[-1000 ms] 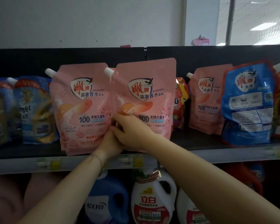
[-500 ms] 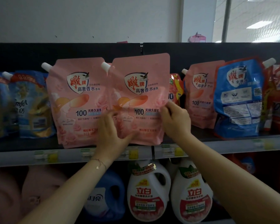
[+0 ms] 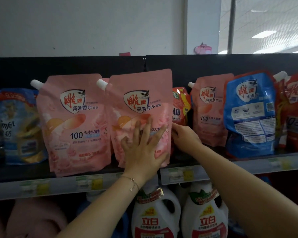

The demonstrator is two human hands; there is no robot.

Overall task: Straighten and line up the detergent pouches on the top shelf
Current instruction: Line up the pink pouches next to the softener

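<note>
Squaring the centre pink pouch (image 3: 141, 93) looks like the step in hand. It stands upright mid-frame on the top shelf (image 3: 248, 166), its left edge overlapping the left pink pouch (image 3: 72, 117), and its top sits higher than that neighbour's. The next move probably calls for levelling the two fronts, then turning to the pouches at right. The left hand (image 3: 143, 148) lies flat on the pouch's lower front with its fingers spread wide. The right hand (image 3: 186, 137) reaches in from lower right, fingers curled round the pouch's right edge.
</note>
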